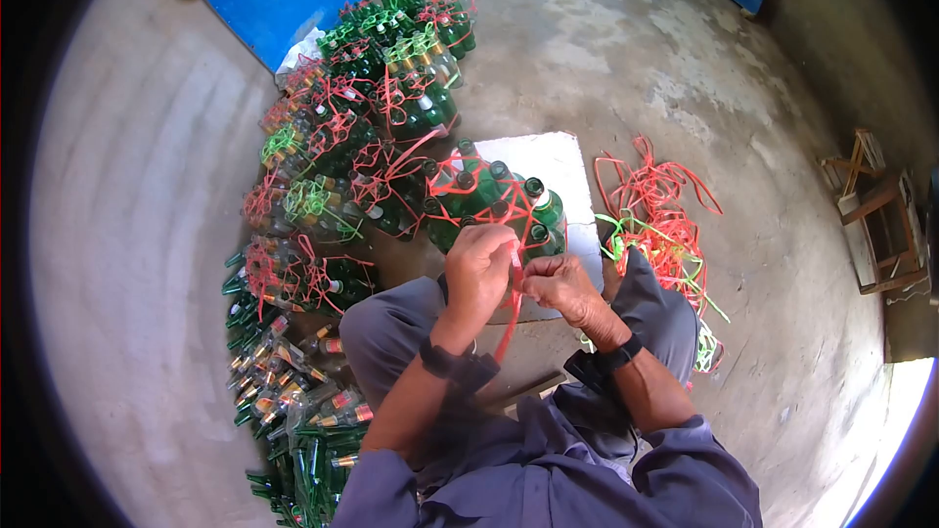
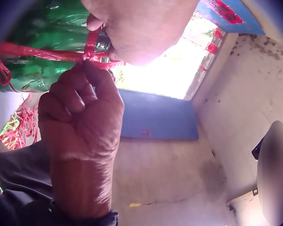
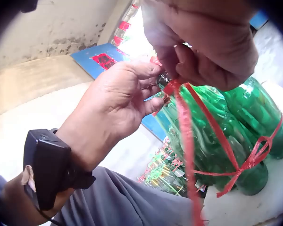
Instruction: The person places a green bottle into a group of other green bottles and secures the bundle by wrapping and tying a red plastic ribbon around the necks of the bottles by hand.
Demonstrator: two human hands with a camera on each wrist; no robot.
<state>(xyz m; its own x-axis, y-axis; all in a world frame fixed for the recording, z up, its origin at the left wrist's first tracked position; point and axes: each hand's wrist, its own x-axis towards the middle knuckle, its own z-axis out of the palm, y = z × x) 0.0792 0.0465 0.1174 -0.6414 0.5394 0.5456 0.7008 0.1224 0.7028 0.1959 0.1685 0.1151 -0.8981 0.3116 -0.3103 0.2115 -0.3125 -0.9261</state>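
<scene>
Green glass bottles [image 1: 550,210] stand in a bundle on a white board [image 1: 585,176], bound together by red plastic strapping [image 3: 217,127]. My left hand [image 1: 479,272] pinches the red strap between thumb and fingers at the near side of the bundle, close to a bottle neck. Just to its right, my right hand [image 1: 564,289] has bent fingers pinching the same strap at a knot. From the hands a loose strap end [image 1: 508,330] hangs down toward the lap. A bow [image 3: 257,157] of strapping shows on the bundle's side in the right wrist view.
Strapped bottle bundles [image 1: 391,103] crowd the floor at left, with loose bottles [image 1: 308,460] lying nearer. A tangled heap of red and green strapping [image 1: 665,225] lies right of the board. Wooden stools [image 1: 885,225] stand by the right wall.
</scene>
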